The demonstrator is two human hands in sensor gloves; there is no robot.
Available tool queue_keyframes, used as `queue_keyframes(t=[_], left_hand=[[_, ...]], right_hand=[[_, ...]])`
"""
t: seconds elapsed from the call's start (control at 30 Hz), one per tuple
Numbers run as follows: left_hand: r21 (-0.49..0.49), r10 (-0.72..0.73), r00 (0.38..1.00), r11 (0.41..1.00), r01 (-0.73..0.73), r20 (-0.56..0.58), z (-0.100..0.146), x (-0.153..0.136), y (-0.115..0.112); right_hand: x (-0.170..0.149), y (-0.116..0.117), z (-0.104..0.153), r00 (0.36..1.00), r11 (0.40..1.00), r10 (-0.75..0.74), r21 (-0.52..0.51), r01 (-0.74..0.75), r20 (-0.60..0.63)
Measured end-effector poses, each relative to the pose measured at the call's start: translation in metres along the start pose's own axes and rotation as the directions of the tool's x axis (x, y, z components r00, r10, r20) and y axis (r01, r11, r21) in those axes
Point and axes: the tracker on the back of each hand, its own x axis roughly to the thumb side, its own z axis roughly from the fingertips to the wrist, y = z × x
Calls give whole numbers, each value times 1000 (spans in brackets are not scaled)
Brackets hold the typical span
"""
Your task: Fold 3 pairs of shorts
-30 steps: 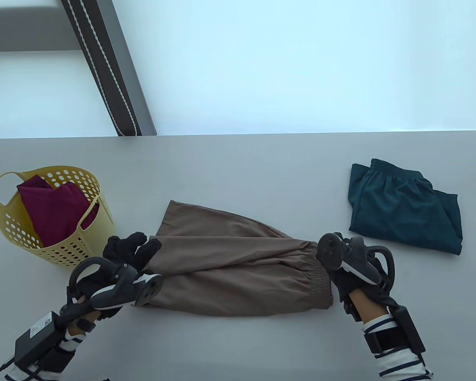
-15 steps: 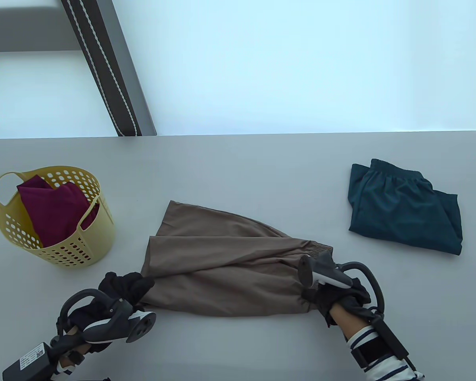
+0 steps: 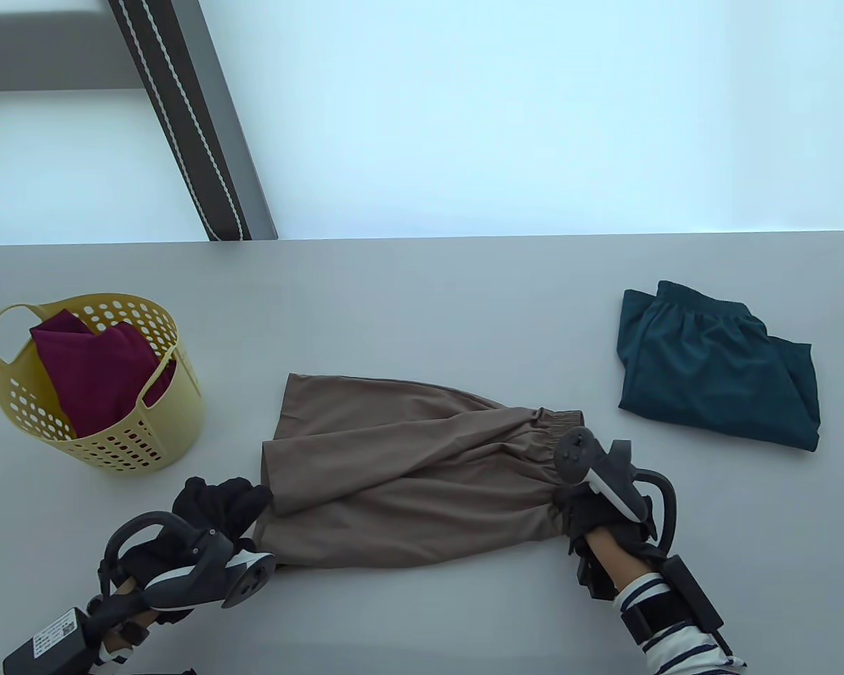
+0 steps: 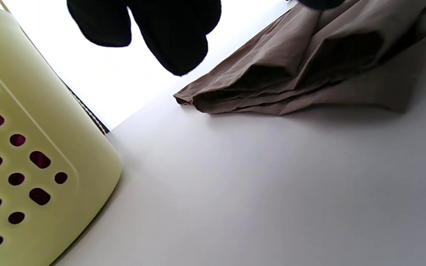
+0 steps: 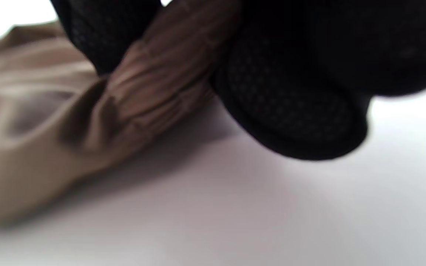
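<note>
Yellow perforated basket (image 3: 151,439) at far left holds maroon shorts (image 3: 91,376); left hand (image 3: 218,510) and right hand (image 3: 594,510) each pinch the brown shorts (image 3: 408,478) on the bench (image 3: 422,295)

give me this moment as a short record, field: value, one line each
brown shorts: lying on the table, folded lengthwise
left hand: grips the hem corner of the brown shorts
right hand: pinches the elastic waistband end
teal shorts: folded, on the table's right
basket: yellow, on the left, holding maroon shorts
folded so far: the teal pair only
</note>
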Motion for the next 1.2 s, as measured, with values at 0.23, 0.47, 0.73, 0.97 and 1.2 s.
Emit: queue_keyframes(t=[0.23,0.47,0.73,0.97,1.2], left_hand=[[59,-25,999,998,24,22,4,6,12],[74,-32,999,997,30,34,7,8,15],[48,-23,998,999,21,53,9,8,13],[52,-27,998,998,24,62,9,9,12],[44,-23,997,999,19,75,10,10,14]], right_hand=[[6,-74,17,1000,917,-27,-399,25,1],[102,-112,40,976,765,180,-641,-58,126],[227,12,97,626,984,173,-109,-140,760],[234,93,109,444,746,132,206,-633,886],[201,8,66,660,997,47,10,-83,750]])
